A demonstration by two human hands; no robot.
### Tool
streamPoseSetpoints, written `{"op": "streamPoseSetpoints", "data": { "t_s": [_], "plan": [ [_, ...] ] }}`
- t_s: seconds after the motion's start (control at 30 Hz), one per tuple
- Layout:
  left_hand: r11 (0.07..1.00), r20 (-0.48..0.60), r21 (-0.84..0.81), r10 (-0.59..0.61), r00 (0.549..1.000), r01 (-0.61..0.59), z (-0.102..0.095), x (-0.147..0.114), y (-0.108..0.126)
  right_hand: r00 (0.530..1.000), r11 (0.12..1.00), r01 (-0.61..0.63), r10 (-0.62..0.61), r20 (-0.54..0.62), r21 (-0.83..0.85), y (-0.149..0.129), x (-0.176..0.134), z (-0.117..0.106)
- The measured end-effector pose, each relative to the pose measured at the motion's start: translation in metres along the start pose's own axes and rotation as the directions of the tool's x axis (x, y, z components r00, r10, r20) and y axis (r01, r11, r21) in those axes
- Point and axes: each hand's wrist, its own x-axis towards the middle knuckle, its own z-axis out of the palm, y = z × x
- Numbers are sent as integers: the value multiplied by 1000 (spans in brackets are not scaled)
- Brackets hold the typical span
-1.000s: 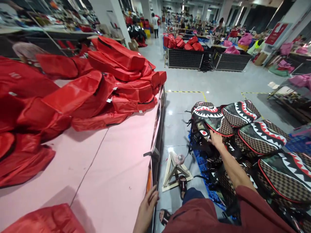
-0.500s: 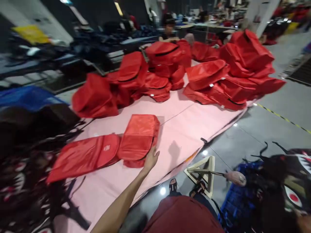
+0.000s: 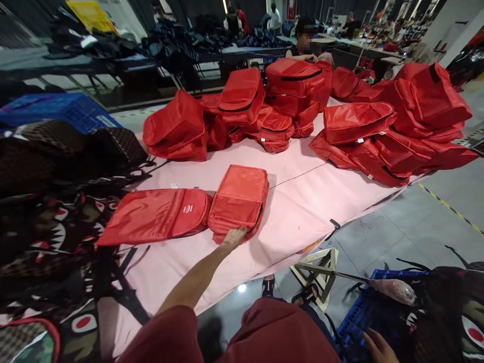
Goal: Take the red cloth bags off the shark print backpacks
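My left hand (image 3: 235, 237) is closed over the lower front edge of a red backpack (image 3: 242, 194), which lies flat on a pink-covered table (image 3: 287, 237). A black zipper runs along that backpack's side. Touching it on the left is another red piece (image 3: 151, 214), longer and flatter, with a small white logo. Down at the bottom right, my right hand (image 3: 378, 347) shows only in part. Its fingers are slightly apart with nothing seen in them, near a blue crate (image 3: 353, 315) and dark bags with a shark-face print (image 3: 446, 312).
Piles of red bags (image 3: 381, 136) cover the table's far side. Dark shark-print bags (image 3: 60, 227) crowd its left end, beside a blue crate (image 3: 71, 111). A wooden stool (image 3: 321, 275) stands by my feet. A person (image 3: 302, 43) is behind the far pile.
My view has turned left, so the scene sits farther right. My left hand has shifted from the backpack's right side to its lower edge. My right hand shows more clearly now.
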Motion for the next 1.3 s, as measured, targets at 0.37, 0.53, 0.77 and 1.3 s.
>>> {"op": "streamPoseSetpoints", "data": {
  "t_s": [0.37, 0.53, 0.77, 1.3],
  "plan": [
    [773, -353, -323, 436, 828, -546, -75, -61, 202, 947, 817, 197, -301, 109, 543, -233, -44, 153],
    [523, -466, -686, 219, 858, -506, -117, -117, 225, 928, 869, 346, -262, -263, 355, -298, -77, 87],
    [411, -287, -790, 410, 866, -456, -80, -107, 162, 848, 893, 386, -442, -291, -233, -321, -19, 36],
    [684, -174, 260, 727, 664, -682, -15, -28, 128, 589, 578, 649, -793, -154, -495, -363, 18, 59]
  ]
}}
